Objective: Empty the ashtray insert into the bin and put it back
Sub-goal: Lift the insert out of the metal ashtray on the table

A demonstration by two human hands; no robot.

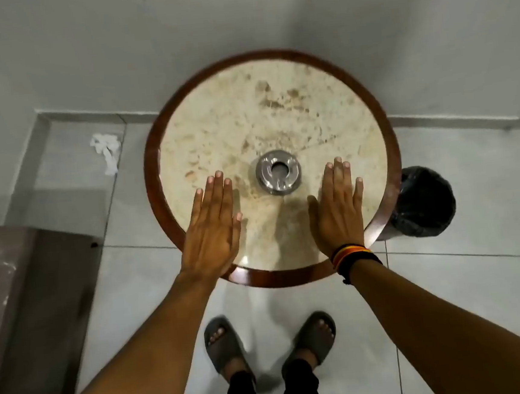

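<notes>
Round beige marble worktop with dark wood rim point(386, 141), stained; black-lined round bin point(422, 201) on floor at its right edge, partly tucked under. Left hand point(213, 229) and right hand point(340, 211) flat on worktop, fingers point(220, 187) released, straight, grasping nothing. Round silver metal ashtray insert point(278, 172) seated near centre, between hands, untouched. Striped wristband point(353, 256) on right wrist

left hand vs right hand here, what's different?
The left hand has a bare wrist; the right hand wears striped bands at the wrist. The left hand is farther from the ashtray and the bin than the right hand. Both are flat, open, palm-down over the table, holding nothing.
</notes>
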